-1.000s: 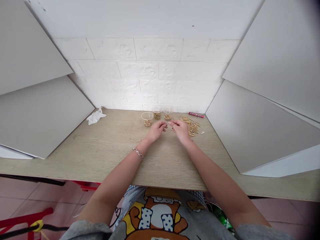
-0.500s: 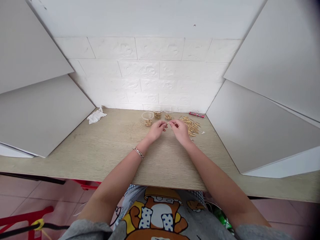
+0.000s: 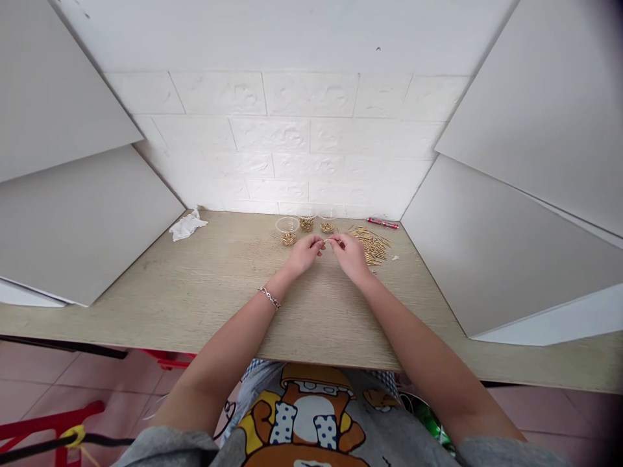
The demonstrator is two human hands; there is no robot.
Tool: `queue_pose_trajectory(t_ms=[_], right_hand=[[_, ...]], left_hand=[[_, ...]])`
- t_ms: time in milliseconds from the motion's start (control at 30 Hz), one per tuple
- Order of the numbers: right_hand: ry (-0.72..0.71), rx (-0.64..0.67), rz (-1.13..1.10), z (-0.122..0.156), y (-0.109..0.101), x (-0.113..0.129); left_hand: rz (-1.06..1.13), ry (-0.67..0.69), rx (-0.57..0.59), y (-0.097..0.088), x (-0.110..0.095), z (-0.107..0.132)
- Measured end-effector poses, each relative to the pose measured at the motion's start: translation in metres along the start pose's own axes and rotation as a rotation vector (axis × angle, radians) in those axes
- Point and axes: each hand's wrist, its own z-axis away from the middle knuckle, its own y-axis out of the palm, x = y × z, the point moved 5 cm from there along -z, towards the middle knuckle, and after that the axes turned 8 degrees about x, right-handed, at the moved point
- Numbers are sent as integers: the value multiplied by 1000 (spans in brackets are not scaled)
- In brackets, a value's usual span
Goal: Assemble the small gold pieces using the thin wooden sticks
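Observation:
Both hands meet over the tabletop, fingertips almost touching. My left hand [image 3: 306, 253] is closed in a pinch, and my right hand [image 3: 349, 254] pinches opposite it. Between them shows a thin gold-coloured piece [image 3: 326, 241], too small to name its kind. Just right of my right hand lies a loose pile of slim gold-coloured sticks [image 3: 374, 246]. Behind the hands stand a clear plastic cup [image 3: 287, 226], a second cup [image 3: 306, 224] and a third cup [image 3: 327, 226], each with small gold-coloured pieces in the bottom.
A red pen-like tube [image 3: 383, 223] lies by the wall at the right. Crumpled white tissue [image 3: 188, 225] is at the back left. Grey panels [image 3: 97, 220] stand on both sides of the wooden table [image 3: 321, 324]. A white brick-patterned wall [image 3: 287, 136] closes the back.
Almost nothing differs. Both hands keep their pinch at the same spot, with only a very slight shift of the fingers around the thin piece.

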Motion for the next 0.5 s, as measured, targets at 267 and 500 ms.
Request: queue_pose_trajectory(t_ms=[267, 500], right_hand=[[-59, 93, 205, 0, 1, 7], [-68, 152, 174, -2, 1, 3]], left_hand=[[-152, 9, -19, -3, 2, -1], [-229, 61, 10, -5, 5, -1]])
